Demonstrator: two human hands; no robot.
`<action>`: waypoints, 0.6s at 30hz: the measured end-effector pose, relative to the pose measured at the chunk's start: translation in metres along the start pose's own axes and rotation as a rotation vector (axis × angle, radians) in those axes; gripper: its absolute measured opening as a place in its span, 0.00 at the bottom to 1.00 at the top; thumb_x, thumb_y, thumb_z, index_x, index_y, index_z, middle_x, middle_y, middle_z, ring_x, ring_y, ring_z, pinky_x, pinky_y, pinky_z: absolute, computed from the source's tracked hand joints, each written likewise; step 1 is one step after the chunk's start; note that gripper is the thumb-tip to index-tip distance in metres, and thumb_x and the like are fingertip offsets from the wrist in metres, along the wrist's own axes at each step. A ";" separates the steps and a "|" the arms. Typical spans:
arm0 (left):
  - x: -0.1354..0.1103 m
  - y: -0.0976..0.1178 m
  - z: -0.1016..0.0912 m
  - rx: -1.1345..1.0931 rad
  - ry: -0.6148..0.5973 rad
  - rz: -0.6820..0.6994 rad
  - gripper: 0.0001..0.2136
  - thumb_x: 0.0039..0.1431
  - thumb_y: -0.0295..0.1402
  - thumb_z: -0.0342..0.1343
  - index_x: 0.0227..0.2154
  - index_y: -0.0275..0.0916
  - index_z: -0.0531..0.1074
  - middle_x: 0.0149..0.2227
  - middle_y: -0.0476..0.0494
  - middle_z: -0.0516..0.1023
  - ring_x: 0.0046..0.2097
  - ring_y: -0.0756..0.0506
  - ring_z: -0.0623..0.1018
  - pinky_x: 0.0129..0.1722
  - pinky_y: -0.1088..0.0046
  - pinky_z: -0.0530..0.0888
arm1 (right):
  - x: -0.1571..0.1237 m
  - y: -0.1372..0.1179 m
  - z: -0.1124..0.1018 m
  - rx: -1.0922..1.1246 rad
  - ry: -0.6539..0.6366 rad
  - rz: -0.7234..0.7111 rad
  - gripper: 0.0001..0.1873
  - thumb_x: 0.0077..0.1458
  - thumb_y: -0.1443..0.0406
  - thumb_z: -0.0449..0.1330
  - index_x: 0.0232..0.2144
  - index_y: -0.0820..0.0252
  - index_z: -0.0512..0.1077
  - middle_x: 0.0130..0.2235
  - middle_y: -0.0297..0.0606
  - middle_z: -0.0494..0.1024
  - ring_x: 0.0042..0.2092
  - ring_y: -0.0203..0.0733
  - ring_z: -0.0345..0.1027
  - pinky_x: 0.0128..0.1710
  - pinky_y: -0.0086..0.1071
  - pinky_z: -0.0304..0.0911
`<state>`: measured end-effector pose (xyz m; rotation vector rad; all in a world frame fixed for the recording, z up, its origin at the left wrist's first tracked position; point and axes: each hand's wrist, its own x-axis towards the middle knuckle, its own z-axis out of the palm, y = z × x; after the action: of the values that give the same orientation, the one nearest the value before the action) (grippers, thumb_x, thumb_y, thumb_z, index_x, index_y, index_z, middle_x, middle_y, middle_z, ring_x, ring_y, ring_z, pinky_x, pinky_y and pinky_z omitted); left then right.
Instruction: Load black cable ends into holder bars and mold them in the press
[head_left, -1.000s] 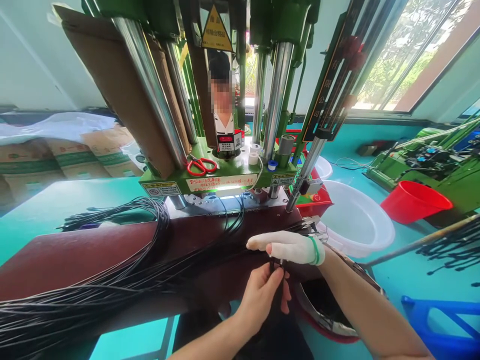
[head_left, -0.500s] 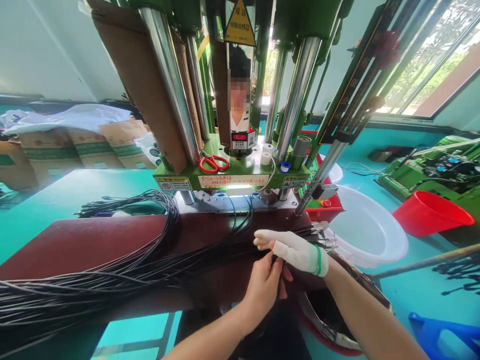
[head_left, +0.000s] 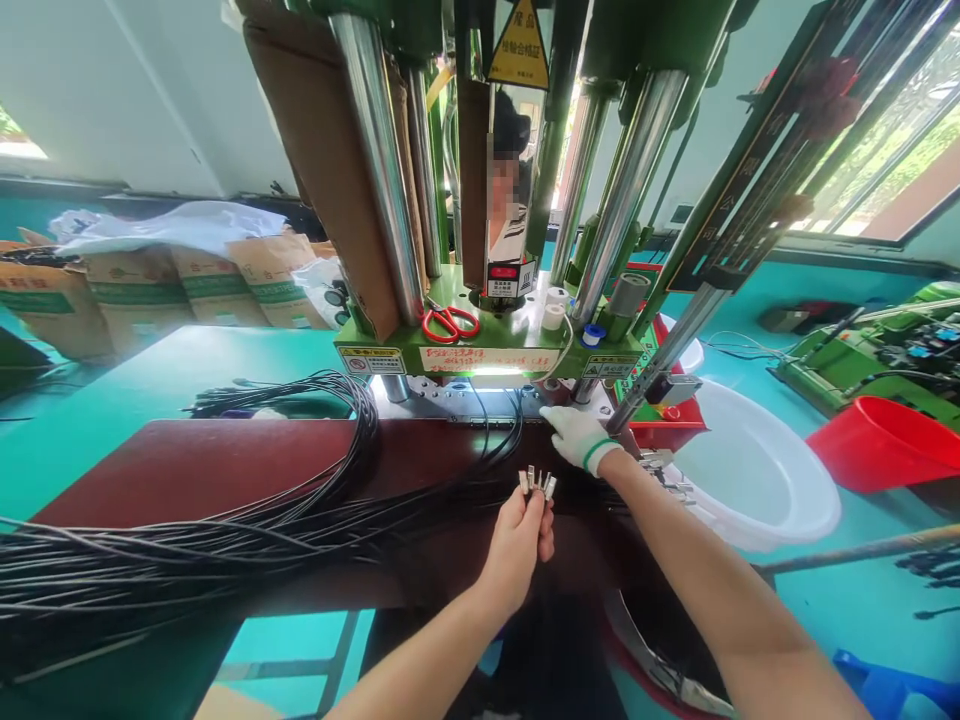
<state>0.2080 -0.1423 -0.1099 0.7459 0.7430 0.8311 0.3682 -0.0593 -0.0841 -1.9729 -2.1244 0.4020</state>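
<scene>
My bare left hand (head_left: pixel 521 535) is closed round several cable ends, their silver metal connectors (head_left: pixel 538 484) sticking up above the fingers. Ahead and to the right, my right hand (head_left: pixel 579 437) wears a white glove with a green cuff. Its fingers stretch toward the front edge of the press's metal plate (head_left: pixel 427 403) and look apart, with nothing visible in them. Black cables (head_left: pixel 512 430) run out of the lit gap of the green press (head_left: pixel 487 350). A large bundle of black cables (head_left: pixel 187 565) lies across the brown table (head_left: pixel 247 450).
Red-handled scissors (head_left: pixel 450 323) and white spools (head_left: pixel 553 316) sit on the press's ledge. More connectors (head_left: pixel 667 475) lie at the table's right end. A white tub (head_left: pixel 795 490) and a red bucket (head_left: pixel 885 440) stand right. Behind the press a person (head_left: pixel 510 220) is partly visible.
My right hand has left my left hand and moved forward to the press plate. The connectors in my left hand now show. The view has shifted slightly.
</scene>
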 end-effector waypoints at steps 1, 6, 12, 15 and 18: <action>0.000 0.000 -0.001 -0.017 0.003 -0.002 0.18 0.49 0.48 0.53 0.27 0.37 0.59 0.19 0.57 0.57 0.17 0.58 0.56 0.16 0.80 0.54 | 0.004 0.001 0.004 -0.027 -0.014 0.019 0.24 0.45 0.75 0.51 0.48 0.70 0.65 0.49 0.56 0.66 0.52 0.57 0.57 0.52 0.49 0.48; 0.002 -0.003 -0.005 -0.047 0.001 0.004 0.17 0.49 0.46 0.54 0.27 0.38 0.59 0.19 0.58 0.57 0.17 0.58 0.56 0.16 0.80 0.54 | -0.002 -0.006 0.003 -0.020 -0.130 0.081 0.19 0.37 0.73 0.56 0.37 0.63 0.68 0.37 0.47 0.72 0.41 0.54 0.65 0.41 0.44 0.57; 0.001 -0.001 -0.006 0.032 -0.021 0.009 0.17 0.47 0.44 0.57 0.25 0.38 0.57 0.17 0.59 0.54 0.16 0.59 0.55 0.16 0.81 0.52 | -0.062 -0.005 -0.018 0.253 -0.246 0.222 0.03 0.41 0.70 0.50 0.24 0.60 0.61 0.20 0.31 0.64 0.20 0.33 0.59 0.20 0.28 0.57; 0.003 -0.003 0.002 0.086 -0.044 -0.015 0.18 0.45 0.45 0.58 0.25 0.39 0.56 0.16 0.61 0.50 0.15 0.59 0.51 0.14 0.81 0.48 | -0.104 -0.003 -0.010 0.471 -0.255 0.328 0.04 0.47 0.66 0.46 0.29 0.59 0.58 0.19 0.26 0.60 0.13 0.28 0.50 0.11 0.23 0.50; 0.006 -0.010 0.013 0.195 -0.067 -0.051 0.17 0.43 0.44 0.59 0.25 0.38 0.59 0.15 0.61 0.51 0.14 0.59 0.51 0.14 0.81 0.49 | -0.135 -0.002 0.011 0.963 -0.102 0.405 0.09 0.53 0.58 0.45 0.30 0.58 0.56 0.18 0.23 0.58 0.11 0.25 0.45 0.06 0.20 0.43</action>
<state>0.2246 -0.1451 -0.1125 0.9210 0.7872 0.6904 0.3727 -0.1950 -0.0901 -1.7275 -1.1390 1.3103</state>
